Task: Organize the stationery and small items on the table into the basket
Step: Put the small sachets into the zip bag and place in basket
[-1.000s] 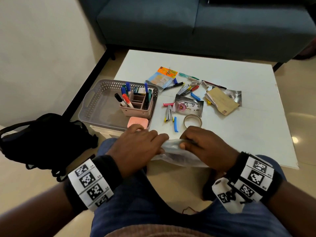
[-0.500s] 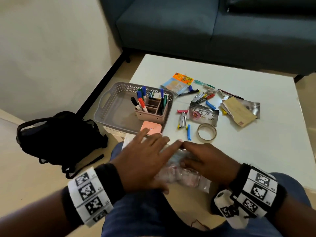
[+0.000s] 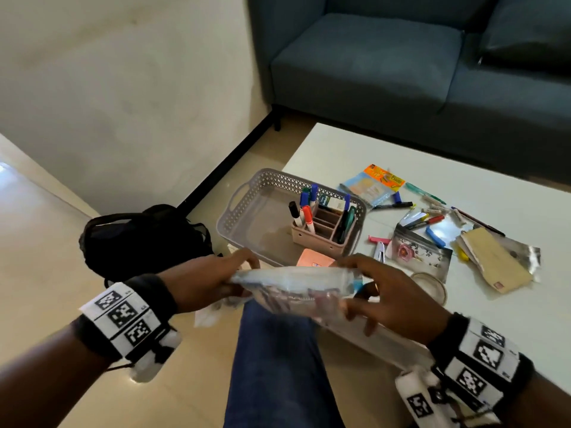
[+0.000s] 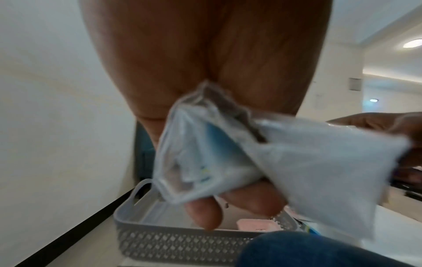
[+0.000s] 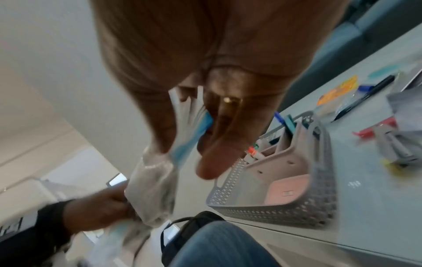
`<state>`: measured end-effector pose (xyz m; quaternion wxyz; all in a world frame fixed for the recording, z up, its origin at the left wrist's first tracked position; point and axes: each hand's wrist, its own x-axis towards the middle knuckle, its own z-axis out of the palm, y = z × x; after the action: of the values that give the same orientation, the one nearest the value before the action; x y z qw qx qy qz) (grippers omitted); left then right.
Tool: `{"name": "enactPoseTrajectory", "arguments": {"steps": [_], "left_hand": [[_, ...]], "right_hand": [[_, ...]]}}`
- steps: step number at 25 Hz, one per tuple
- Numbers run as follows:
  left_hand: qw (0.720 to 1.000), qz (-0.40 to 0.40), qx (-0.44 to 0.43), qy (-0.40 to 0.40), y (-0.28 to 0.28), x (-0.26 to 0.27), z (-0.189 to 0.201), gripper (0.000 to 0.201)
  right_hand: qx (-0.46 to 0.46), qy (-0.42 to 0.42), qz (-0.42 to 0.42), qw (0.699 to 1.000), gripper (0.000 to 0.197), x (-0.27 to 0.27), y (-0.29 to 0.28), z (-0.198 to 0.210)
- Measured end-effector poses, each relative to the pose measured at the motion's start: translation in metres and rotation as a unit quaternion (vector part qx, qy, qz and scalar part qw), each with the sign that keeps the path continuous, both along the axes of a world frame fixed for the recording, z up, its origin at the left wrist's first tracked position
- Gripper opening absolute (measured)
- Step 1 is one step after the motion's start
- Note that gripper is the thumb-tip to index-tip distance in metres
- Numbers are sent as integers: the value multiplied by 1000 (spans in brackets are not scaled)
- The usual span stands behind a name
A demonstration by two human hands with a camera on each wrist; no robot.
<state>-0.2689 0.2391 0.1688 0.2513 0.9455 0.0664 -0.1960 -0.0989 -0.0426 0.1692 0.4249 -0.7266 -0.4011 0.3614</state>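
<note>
My left hand (image 3: 197,282) and right hand (image 3: 389,298) each pinch one end of a clear zip pouch (image 3: 293,288), held above my lap just short of the grey basket (image 3: 247,196). The film looks light, limp and slippery, so I judge the stiffer sealed edges the safest hold.

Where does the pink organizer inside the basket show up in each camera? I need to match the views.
Head: pink organizer right of centre, in the grey basket's right end, markers standing in it.
Left wrist: not in view; plastic bag blocks that end.
Right wrist: organizer right of centre.
Shared landmark: the grey basket.
</note>
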Motion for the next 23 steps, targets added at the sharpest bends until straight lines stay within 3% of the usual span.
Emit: {"name": "enactPoseTrajectory", "arguments": {"steps": [2, 4, 5, 7, 9, 11, 14, 16, 19, 21, 23], "left_hand": [[996, 71, -53, -25, 20, -6, -14, 39], [987, 123, -93, -43, 33, -6, -27, 48], [984, 135, -105, -48, 39, -4, -34, 48], [982, 144, -105, -56, 45, 4, -42, 36], [983, 142, -98, -60, 49, 12, -43, 22], [977, 163, -110, -77, 55, 16, -43, 24], [960, 210, -137, -123, 64, 20, -47, 52], [951, 219, -126, -177, 67, 34, -52, 69], [949, 208, -36, -236, 64, 72, -70, 68], [955, 220, 9, -196, 61, 95, -94, 61], [962, 231, 32, -145, 61, 112, -115, 57]], "right_hand": [[46, 71, -98, 992, 27, 20, 37, 4], [79, 93, -148, 981, 25, 43, 77, 11], [95, 50, -129, 986, 29, 51, 96, 15], [93, -148, 15, 984, 48, 60, 125, 12], [13, -332, 182, 926, 61, 62, 149, 5], [-78, -381, 254, 885, 47, 69, 172, -2], [-113, -419, 233, 870, 27, 91, 211, 2], [-125, -490, 220, 834, 28, 112, 240, 6], [-181, -550, 227, 783, 35, 137, 281, -2], [-216, -538, 223, 784, 38, 146, 294, -8], [-218, -512, 202, 806, 38, 155, 293, -10]]}}
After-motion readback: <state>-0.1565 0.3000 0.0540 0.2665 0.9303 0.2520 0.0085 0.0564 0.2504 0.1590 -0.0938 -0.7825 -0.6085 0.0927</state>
